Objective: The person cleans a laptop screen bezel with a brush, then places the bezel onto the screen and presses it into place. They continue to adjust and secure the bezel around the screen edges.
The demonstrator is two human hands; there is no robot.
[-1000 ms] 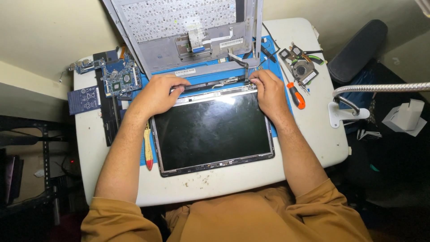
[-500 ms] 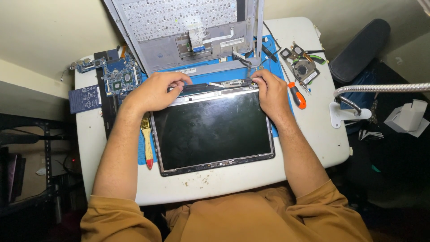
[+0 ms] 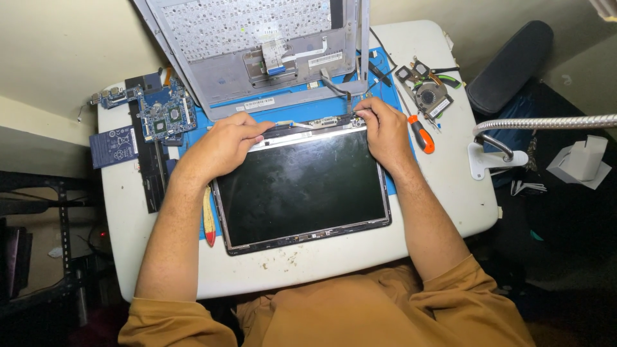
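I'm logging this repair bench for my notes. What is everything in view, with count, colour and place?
laptop screen panel: one, black glass, table centre
keyboard case: one, grey, propped at the table's far edge
blue mat: one, under the panel
circuit board: one, blue, far left
black bar: one, along the left edge
small card: one, dark blue, overhanging the left edge
pry tool: one, yellow and red, left of the panel
screwdriver: one, orange handle, right
cooling fan: one, black, far right
gooseneck lamp: one, white base, right edge
table: one, white
left hand: on the panel's top edge
right hand: at the panel's top right corner

L hand point(image 3: 222, 146) & R hand point(image 3: 384, 130) on laptop screen panel point(image 3: 302, 189) top edge.
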